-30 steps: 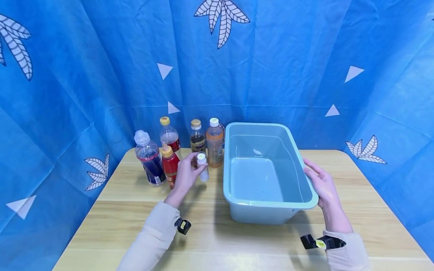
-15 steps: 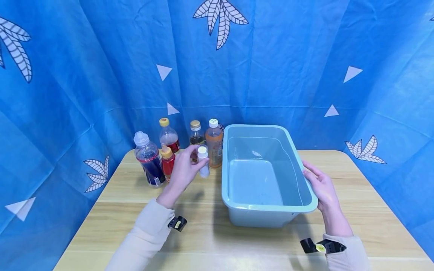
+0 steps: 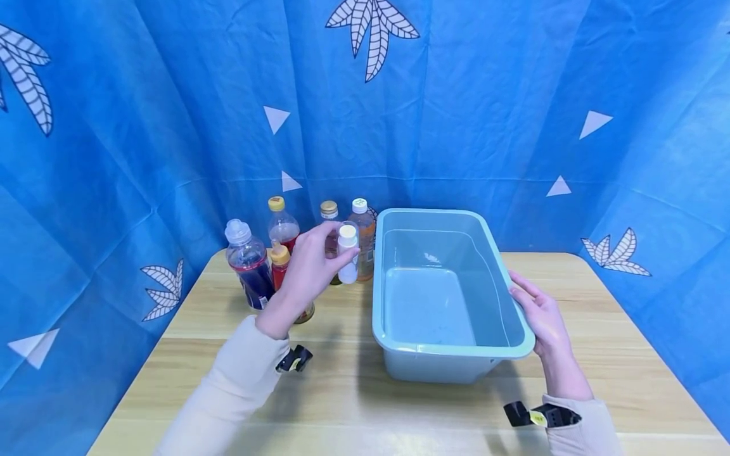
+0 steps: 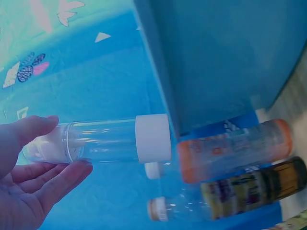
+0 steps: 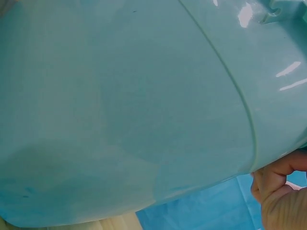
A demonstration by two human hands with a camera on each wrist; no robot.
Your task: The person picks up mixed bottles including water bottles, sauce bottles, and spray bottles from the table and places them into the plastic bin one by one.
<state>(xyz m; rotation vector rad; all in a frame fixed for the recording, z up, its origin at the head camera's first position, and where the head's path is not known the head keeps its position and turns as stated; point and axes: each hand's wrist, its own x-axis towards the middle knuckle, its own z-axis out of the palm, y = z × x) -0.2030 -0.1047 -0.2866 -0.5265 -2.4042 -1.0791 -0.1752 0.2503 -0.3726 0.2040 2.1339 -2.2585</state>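
Observation:
My left hand (image 3: 308,259) pinches a small clear bottle (image 3: 348,269) by its upper end, thumb and fingers on opposite sides. In the left wrist view, a clear cap covers the bottle's white top (image 4: 50,143), and its base (image 4: 153,138) is white. Left of the light-blue plastic basin (image 3: 450,349), the bottle overlaps an orange-tinted bottle (image 3: 367,244) behind it. On the basin's right side, my right hand (image 3: 542,316) grips the rim. Its curled fingers (image 5: 276,179) show against the basin edge in the right wrist view. Nothing shows inside the basin.
Around my left hand stand a tan-capped bottle (image 3: 329,209), a yellow-capped bottle (image 3: 282,221), a red squeeze bottle (image 3: 279,256) and a dark-blue bottle (image 3: 251,269). Another bottle's base (image 3: 306,314) shows beside my left wrist. A blue curtain (image 3: 485,126) hangs behind the wooden table (image 3: 336,405).
My left hand has lifted the small clear bottle up from the table and slightly to the right. My right hand and the basin stay almost where they were.

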